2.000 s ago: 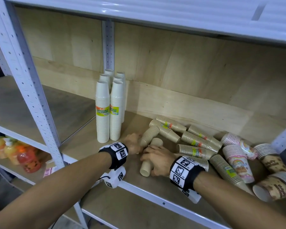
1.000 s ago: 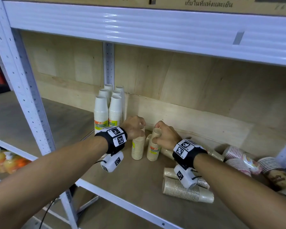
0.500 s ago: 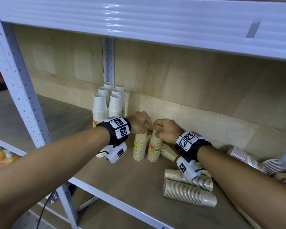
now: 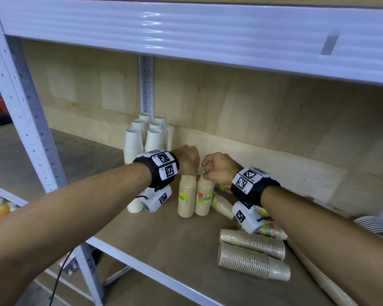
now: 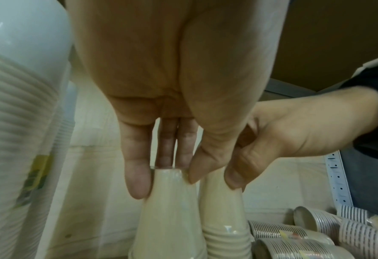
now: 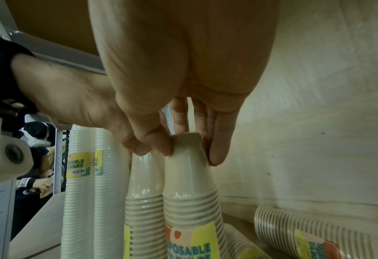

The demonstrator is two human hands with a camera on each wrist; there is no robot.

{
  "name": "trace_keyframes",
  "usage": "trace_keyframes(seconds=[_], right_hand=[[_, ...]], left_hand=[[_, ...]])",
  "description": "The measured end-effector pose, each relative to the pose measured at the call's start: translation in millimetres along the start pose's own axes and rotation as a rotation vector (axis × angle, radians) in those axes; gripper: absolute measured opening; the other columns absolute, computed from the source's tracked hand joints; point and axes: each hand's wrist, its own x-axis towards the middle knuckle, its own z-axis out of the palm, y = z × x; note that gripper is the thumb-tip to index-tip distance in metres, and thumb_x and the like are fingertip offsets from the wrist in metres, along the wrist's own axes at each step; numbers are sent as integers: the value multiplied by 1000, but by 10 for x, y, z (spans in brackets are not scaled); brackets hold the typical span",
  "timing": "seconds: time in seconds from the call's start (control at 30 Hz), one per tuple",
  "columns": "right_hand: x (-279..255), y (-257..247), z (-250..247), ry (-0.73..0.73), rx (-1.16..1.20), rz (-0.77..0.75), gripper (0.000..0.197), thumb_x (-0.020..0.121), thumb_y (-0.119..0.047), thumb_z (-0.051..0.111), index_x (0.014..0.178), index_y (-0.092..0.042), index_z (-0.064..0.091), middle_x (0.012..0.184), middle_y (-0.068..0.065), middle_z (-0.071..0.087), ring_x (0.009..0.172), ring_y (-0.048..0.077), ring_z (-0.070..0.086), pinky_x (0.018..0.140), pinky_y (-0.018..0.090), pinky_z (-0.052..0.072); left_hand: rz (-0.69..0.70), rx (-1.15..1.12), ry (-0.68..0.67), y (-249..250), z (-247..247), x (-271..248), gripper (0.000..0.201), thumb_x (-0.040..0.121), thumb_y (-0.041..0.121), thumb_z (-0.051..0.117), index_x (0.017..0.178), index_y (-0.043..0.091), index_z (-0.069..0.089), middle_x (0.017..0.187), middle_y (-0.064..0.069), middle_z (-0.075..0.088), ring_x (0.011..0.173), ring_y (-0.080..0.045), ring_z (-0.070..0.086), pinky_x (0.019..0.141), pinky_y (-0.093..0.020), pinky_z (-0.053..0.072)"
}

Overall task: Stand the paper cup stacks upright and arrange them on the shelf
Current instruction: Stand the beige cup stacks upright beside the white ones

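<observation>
Even, fairly bright light fills the head view. Glare streaks the glossy white beam (image 4: 186, 25) at twelve o'clock, so the source seems to sit above and behind the camera. Soft shadows fall under the forearms at six o'clock. Straight shelf posts bow outward toward nine o'clock, and the three o'clock edge smears. Both wrist views are dimmer, with a yellowish-green cast and a grainy softness. The palm at twelve o'clock is large and soft in each, and the white cup stack (image 5: 17, 122) at nine o'clock in the left wrist view is motion-blurred.
</observation>
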Motion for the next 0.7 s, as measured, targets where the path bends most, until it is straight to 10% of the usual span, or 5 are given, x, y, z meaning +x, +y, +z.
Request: trace_keyframes(seconds=[0.3, 0.5, 0.7], right_hand=[[184, -106, -224, 120, 108, -8, 25, 79, -21, 72, 103, -16, 69, 85, -2, 58, 83, 20, 58, 60, 23, 44], [423, -104, -227, 188, 146, 9, 25, 78, -22, 70, 102, -20, 67, 95, 4, 63, 87, 24, 60, 68, 25, 41], [595, -18, -115, 186, 119, 22, 34, 79, -19, 71, 112, -18, 66, 113, 9, 65, 101, 28, 62, 79, 28, 49]], left_hand=[[-139, 82, 144, 93, -290, 164, 38, 86, 22, 65, 60, 13, 40, 92, -11, 60, 79, -22, 56, 62, -29, 44], [-267, 82, 184, 167, -382, 282, 30, 86, 11, 65, 114, 1, 58, 117, -15, 63, 106, -28, 64, 82, -35, 55], [-324, 67, 244, 104, -260, 435, 31, 91, 11, 59, 120, 2, 54, 122, -14, 60, 108, -28, 63, 86, -33, 54]])
